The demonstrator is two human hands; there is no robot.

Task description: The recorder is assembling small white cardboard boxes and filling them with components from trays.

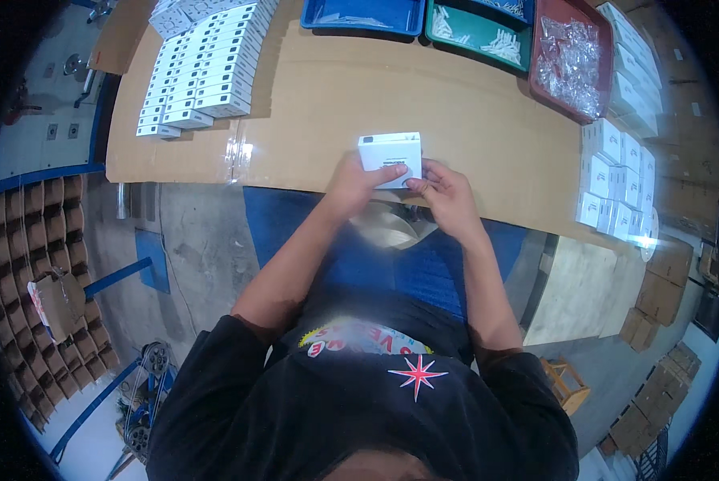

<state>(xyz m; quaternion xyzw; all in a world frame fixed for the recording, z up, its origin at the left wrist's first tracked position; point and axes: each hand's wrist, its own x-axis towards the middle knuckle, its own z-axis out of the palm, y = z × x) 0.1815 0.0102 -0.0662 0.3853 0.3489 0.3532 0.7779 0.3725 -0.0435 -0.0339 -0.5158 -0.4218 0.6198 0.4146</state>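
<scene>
A small white box (390, 152) with dark print on its face is held up over the table's near edge. My left hand (354, 183) grips its left side, with the thumb lying across the front. On the lower right of the box, my right hand (446, 192) closes with thumb and fingers at the corner. Both hands hold the box together. Its back, and the fingers behind it, are hidden.
Stacked white boxes (207, 72) stand at the table's (327, 96) far left; more white boxes (612, 176) are at the right edge. Along the back sit a blue tray (362, 30), a green tray (463, 50) with white pieces, and a red tray (539, 96) with clear plastic packets.
</scene>
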